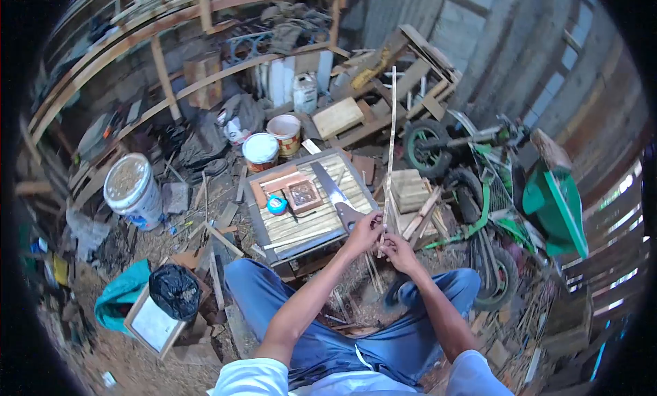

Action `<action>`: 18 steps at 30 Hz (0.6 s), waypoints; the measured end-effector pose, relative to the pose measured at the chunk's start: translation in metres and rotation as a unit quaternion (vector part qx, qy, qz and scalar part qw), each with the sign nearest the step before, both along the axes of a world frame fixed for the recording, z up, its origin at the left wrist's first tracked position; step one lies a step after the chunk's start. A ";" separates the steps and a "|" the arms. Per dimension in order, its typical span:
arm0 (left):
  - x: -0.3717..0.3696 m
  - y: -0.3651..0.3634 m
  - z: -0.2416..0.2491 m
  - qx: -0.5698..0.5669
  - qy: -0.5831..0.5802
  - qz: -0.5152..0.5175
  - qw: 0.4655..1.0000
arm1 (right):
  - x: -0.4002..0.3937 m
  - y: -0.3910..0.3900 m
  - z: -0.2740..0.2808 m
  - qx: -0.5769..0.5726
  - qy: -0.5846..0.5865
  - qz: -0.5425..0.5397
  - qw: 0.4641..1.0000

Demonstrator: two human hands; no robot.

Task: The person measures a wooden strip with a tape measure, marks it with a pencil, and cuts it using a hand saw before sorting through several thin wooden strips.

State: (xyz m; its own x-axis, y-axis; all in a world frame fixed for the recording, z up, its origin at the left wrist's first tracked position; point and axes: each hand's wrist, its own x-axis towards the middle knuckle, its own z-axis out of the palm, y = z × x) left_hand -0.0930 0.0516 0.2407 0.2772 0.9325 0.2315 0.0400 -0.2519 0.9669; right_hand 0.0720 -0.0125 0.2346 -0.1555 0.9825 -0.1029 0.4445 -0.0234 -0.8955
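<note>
My left hand (365,233) and my right hand (398,251) are close together, both closed on the lower part of a long thin wooden strip (391,143) that stands nearly upright. Beside them is a low table (259,226) topped with pale wooden slats (301,224). A handsaw (331,188) lies across the slats, its dark handle near my left hand. Left of the saw are a small wooden box (304,195) with bits inside and a blue round object (276,204).
Two buckets (261,149) stand behind the table, and a larger white bucket (134,197) is at the left. A green wheelbarrow (556,208) and wheeled frame (487,190) are at the right. Wood scraps surround my legs; a black bag (174,291) sits lower left.
</note>
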 end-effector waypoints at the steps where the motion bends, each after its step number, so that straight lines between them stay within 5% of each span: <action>1: -0.008 0.008 0.002 -0.016 -0.053 0.001 0.998 | -0.009 0.007 0.020 0.001 0.004 0.039 0.999; 8: -0.119 0.003 0.051 -0.113 0.016 0.102 0.988 | -0.087 0.036 0.065 -0.113 0.077 0.190 0.972; 12: -0.164 0.010 0.008 -0.136 0.008 0.143 0.980 | -0.139 0.056 0.018 -0.068 0.114 0.188 0.973; 16: -0.232 0.018 0.001 -0.103 0.153 0.243 0.952 | -0.175 0.074 -0.001 0.200 -0.011 0.174 0.964; 18: -0.257 0.016 -0.002 -0.078 0.220 0.303 0.924 | -0.186 0.086 -0.004 0.236 -0.072 0.212 0.946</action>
State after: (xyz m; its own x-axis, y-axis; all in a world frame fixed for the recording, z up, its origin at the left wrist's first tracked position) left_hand -0.3499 0.0675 0.2392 -0.2721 0.9596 0.0715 0.5266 0.0863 0.8457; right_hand -0.1142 0.0738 0.2305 -0.5635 0.7767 0.2815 0.4417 0.5712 -0.6918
